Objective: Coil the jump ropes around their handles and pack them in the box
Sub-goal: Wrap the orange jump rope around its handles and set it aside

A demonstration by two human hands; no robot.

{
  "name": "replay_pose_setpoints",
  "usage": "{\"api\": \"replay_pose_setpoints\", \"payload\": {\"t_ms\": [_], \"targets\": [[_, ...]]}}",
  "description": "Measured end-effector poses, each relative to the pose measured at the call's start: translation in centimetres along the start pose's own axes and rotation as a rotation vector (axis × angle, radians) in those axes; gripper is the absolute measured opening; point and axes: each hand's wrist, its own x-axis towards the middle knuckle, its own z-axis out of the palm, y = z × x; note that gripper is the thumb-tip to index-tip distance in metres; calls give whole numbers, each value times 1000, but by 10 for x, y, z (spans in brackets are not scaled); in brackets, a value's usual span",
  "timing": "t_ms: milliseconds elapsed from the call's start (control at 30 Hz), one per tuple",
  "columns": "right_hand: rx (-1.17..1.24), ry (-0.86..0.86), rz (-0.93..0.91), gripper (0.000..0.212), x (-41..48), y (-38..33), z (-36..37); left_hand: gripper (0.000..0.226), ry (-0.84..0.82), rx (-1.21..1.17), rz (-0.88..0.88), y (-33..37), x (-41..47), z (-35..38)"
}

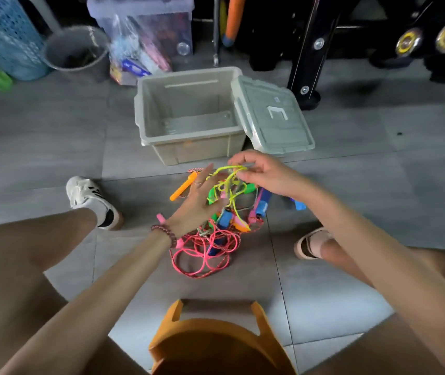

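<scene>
At the bottom edge of the view, closest to the camera, an orange stool (216,345) sits between the person's bare knees on a grey tiled floor (53,147). Just beyond it, a tangled pile of jump ropes (217,234) lies on the tiles, with loops of pink rope (202,257) nearest and an orange handle (183,186) and blue handle (263,201) sticking out farther back. The left hand (197,207), a beaded bracelet at its wrist, hovers over the pile with its fingers straight and spread, holding nothing. The right hand (264,177) pinches a loop of yellow-green rope (228,185) between thumb and fingertips, lifting it above the tangle. Behind the hands stands the pale grey plastic box (197,151), open, with no rope inside. Its lid (272,117) leans against the box's right side. Farthest away are a blue mesh basket (4,36), a grey bucket (76,50) and a clear storage bin (145,20).
</scene>
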Motion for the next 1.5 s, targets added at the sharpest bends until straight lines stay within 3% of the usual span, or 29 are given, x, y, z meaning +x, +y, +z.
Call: {"api": "replay_pose_setpoints", "payload": {"t_ms": [100,200,300,400,467,533,600,633,733,833,900,933,1000,1100,1167,1233,1333,1433,1500], "targets": [[123,65,-28,16,-16,-21,-2,19,-38,59,-2,11,8,-6],[410,206,-92,15,-32,-38,-10,15,-131,46,-41,12,8,-18],[710,225,-134,15,-48,-58,-19,8,-260,300,-48,2,2,-32],[737,275,-149,18,-56,-68,-27,16,-330,292,-109,-3,-4,-41],[599,317,-125,17,-55,-71,-30,10,-327,297,-122,5,-5,-48],[157,395,-19,11,-51,-69,-37,9,-220,263,-120,17,0,-59],[-291,397,152,32,-46,-64,-43,15,-55,189,-82,38,6,-74],[-402,383,197,44,-45,-62,-43,18,11,127,-68,48,9,-81],[-339,331,115,58,-48,-65,-33,20,146,-148,2,84,9,-97],[-231,158,-27,66,-51,-73,-13,18,152,-323,124,108,1,-99],[-260,34,-109,58,-43,-71,2,26,123,-480,175,121,-5,-92],[-276,-33,-125,44,-37,-67,8,27,112,-551,194,127,-8,-89],[-344,-180,-26,8,-27,-57,12,28,128,-648,218,137,-11,-90],[-667,-353,361,28,-23,-41,2,29,292,-764,203,138,-11,-111],[-769,-223,473,26,-21,-30,-11,26,447,-705,153,132,-10,-127],[-518,37,422,28,-18,-29,-21,25,579,-600,60,122,-5,-132],[181,343,211,31,-22,-51,-33,20,604,-440,-14,113,2,-125],[397,315,-66,32,-38,-83,-34,12,502,-271,20,107,7,-107],[477,232,-177,34,-43,-95,-31,25,356,-167,39,103,8,-91]]}}
